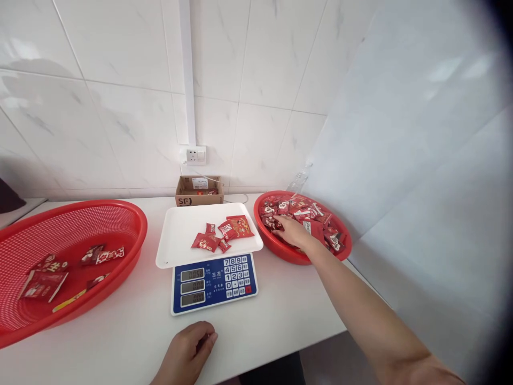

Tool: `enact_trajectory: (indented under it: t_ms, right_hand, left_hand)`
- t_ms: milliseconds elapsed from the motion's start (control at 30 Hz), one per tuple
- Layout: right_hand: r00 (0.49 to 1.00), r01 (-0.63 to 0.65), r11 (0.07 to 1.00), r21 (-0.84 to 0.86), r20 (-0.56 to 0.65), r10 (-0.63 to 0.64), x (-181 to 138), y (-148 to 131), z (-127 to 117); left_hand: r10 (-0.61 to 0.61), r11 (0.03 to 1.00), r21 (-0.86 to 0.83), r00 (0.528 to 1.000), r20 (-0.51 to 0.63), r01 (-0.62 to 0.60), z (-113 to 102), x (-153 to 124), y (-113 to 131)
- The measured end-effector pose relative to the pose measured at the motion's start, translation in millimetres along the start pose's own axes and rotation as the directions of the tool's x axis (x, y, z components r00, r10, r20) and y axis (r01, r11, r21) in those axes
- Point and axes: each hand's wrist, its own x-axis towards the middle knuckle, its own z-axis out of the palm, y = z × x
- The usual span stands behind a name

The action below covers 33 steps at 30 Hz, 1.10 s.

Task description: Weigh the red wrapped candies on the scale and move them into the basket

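My right hand (292, 231) reaches into the red basket (276, 247) at the right, its fingers closed among the red snack packets (316, 216) piled there; what it grips is hidden. My left hand (189, 347) rests on the white counter just in front of the scale, fingers curled, holding nothing. The blue-faced digital scale (214, 282) carries a white tray (180, 230) with several red packets (222, 233) on it.
A large red basket (132, 214) at the left holds a few packets (44, 280). A small cardboard box (199, 191) stands against the tiled wall below a socket (194, 155). A clear plastic bottle (300, 181) leans behind the right basket. The counter edge runs close to me.
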Motion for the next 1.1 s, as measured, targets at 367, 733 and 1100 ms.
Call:
enact_trajectory:
  t_ms: [367,733,1100]
  right_hand:
    - [0.99,-0.085,0.996,0.023,-0.113,0.087,8,-10,-2]
    - [0.992,-0.026,0.999,-0.038,-0.127,0.021,19,-15,10]
    - [0.964,-0.018,0.971,0.238,-0.254,0.08,5,-40,-19]
  left_hand:
    - [-0.024,0.999,-0.023,1.0,-0.003,0.024,-1,-1,2]
    - [-0.036,0.999,-0.023,0.999,-0.006,0.036,0,-2,1]
    - [-0.013,1.0,-0.013,1.0,-0.014,0.013,0,-1,0]
